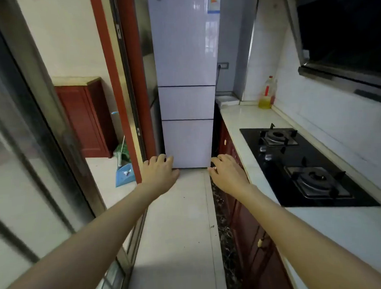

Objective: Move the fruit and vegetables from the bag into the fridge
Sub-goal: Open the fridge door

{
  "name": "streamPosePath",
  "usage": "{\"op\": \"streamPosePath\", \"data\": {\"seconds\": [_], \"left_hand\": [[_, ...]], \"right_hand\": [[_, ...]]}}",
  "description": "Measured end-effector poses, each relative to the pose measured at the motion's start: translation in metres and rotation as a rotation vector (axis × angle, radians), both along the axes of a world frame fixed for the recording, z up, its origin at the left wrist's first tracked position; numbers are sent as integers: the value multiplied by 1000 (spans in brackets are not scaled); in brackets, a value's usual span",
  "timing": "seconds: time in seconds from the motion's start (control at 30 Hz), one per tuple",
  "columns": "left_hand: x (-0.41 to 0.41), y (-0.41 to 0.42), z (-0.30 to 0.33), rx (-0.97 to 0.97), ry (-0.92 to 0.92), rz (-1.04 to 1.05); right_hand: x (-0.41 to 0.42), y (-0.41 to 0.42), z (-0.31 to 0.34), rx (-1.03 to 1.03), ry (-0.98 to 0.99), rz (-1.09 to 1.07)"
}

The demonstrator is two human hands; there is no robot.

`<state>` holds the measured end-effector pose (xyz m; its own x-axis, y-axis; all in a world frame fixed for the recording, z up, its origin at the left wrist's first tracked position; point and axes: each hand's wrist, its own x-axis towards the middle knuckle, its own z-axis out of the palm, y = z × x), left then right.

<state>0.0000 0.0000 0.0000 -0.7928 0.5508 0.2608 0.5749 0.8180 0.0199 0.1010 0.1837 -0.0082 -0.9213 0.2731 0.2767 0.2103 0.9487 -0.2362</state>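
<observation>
Two hands out front, left hand (159,172) and right hand (227,173), fingers loose, holding nothing. One fridge (185,78) ahead, three doors shut. Two burners on the hob (305,164), one bottle (267,94) on the counter (245,117).

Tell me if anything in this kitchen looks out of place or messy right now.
Nothing is spilled or broken. The fridge has all three doors shut, and both the left hand and the right hand are empty. No bag of produce is in view. The only clutter is a blue dustpan lying on the floor past the doorway.
</observation>
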Motion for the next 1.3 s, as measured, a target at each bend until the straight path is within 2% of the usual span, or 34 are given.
{"op": "streamPosePath", "data": {"seconds": [0.1, 0.27, 0.47, 0.63, 0.9, 1.3], "left_hand": [[-27, 32, 4, -6, 18, 23], [-62, 65, -10, 9, -14, 23], [-117, 84, -48, -63, -102, 55], [-201, 105, -48, -24, -95, 65], [-363, 141, -14, -5, -14, 26], [-536, 201, -34, -35, -81, 41]], "right_hand": [[-35, 36, 4, 5, 49, 3], [-74, 67, -10, -23, -16, 27], [-129, 97, -51, -3, -117, 49], [-209, 119, -53, 22, -145, 69], [-376, 159, -9, 49, -77, 13], [-548, 224, -34, 55, -138, 29]]}}
